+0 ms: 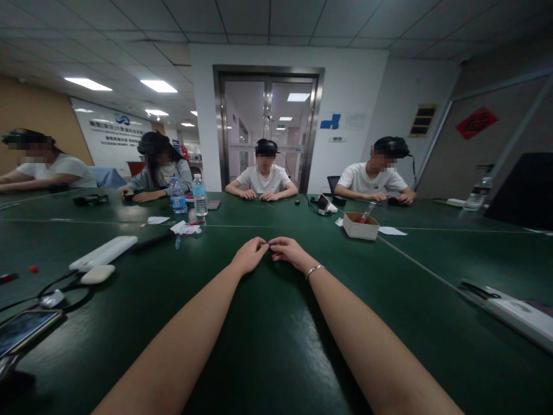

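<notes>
My left hand (250, 256) and my right hand (290, 252) meet over the middle of the dark green table (268, 334), both arms stretched forward. Their fingertips pinch a small dark object (269, 245) from either side. It is mostly covered by the fingers, and its kind cannot be made out. Both hands are closed, with the fingers bent inward. A silver bracelet (314, 271) circles my right wrist.
Left of my arms lie a white power strip (103, 252), a white mouse-like object (98, 274) and a phone (28, 331). Two water bottles (200, 196) stand ahead, left of centre. A cardboard box (361, 226) sits ahead right. Several people in headsets sit across the table.
</notes>
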A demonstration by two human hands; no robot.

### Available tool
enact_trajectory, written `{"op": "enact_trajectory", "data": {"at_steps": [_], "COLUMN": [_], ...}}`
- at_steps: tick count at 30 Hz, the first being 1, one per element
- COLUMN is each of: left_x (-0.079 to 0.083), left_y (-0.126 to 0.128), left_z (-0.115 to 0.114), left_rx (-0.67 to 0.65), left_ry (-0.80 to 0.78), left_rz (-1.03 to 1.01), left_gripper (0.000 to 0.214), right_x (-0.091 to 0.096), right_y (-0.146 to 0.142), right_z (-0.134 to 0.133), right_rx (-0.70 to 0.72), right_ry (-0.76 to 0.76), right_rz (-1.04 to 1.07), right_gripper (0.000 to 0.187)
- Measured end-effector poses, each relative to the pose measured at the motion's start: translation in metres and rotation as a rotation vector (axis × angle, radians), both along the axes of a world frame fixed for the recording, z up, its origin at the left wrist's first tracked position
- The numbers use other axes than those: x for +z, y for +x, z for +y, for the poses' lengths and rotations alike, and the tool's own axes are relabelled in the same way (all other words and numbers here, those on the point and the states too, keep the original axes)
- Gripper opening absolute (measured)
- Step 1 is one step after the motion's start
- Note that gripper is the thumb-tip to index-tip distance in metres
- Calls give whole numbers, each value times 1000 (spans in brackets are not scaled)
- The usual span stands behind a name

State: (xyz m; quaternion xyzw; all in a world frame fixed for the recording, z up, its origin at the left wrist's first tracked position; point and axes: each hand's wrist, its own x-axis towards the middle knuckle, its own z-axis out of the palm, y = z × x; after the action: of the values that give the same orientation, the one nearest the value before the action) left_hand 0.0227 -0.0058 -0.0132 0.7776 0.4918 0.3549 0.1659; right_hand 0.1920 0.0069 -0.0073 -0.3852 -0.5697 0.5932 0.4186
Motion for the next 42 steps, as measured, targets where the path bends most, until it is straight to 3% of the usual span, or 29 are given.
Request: {"op": "enact_trajectory", "data": {"at_steps": [6, 22, 42], "left_x": [-1, -5, 5], "left_y": [-1, -2, 0], "left_z": [1, 2, -4], "left_rx": [-35, -86, 36], "left_ry": [-28, -103, -17], "left_rz": [-94, -153, 21], "left_gripper": [25, 34, 38], "right_x": [0, 4, 1], "right_y": [1, 0, -1], "right_z": [0, -4, -1], "right_rx": [4, -1, 2], "right_ry": [9, 2, -8], "right_rz": [-7, -28, -23], "right_gripper": [16, 16, 13]}}
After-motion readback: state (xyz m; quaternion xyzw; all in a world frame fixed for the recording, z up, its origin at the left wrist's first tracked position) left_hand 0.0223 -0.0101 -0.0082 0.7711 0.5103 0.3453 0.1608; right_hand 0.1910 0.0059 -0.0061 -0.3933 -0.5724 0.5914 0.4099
